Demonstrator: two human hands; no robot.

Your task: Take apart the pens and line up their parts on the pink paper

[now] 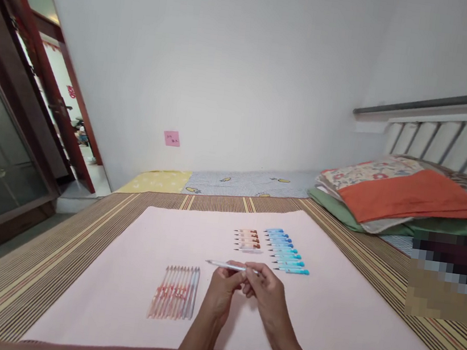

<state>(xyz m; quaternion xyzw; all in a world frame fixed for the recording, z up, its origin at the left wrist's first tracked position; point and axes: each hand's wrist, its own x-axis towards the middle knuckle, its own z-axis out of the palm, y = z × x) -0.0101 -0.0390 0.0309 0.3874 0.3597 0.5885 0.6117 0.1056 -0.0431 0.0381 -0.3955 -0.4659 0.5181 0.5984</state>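
Note:
A slim pale pen (pixel 225 265) is held between both hands above a pink sheet (pixel 125 275), its pointed tip to the left. My left hand (pixel 225 286) is closed, fingers curled against the pen's middle. The fingers of my right hand (pixel 261 282) pinch the pen's right end, partly hiding it. Left of my hands lies a row of pinkish clear pens (pixel 172 293), side by side with tips away from me. Beyond my hands are several short brown-ended pens (pixel 248 238) and a pale pen below them. Farther right, blue pens (pixel 286 251) lie stacked in a column, tips left.
The sheet lies on a striped mat (pixel 97 231) over a bed. Pillows with an orange cover (pixel 411 198) are piled at the right, before a radiator (pixel 453 143). A pink note (pixel 172 138) is stuck on the wall. At left stands an open door (pixel 52 76).

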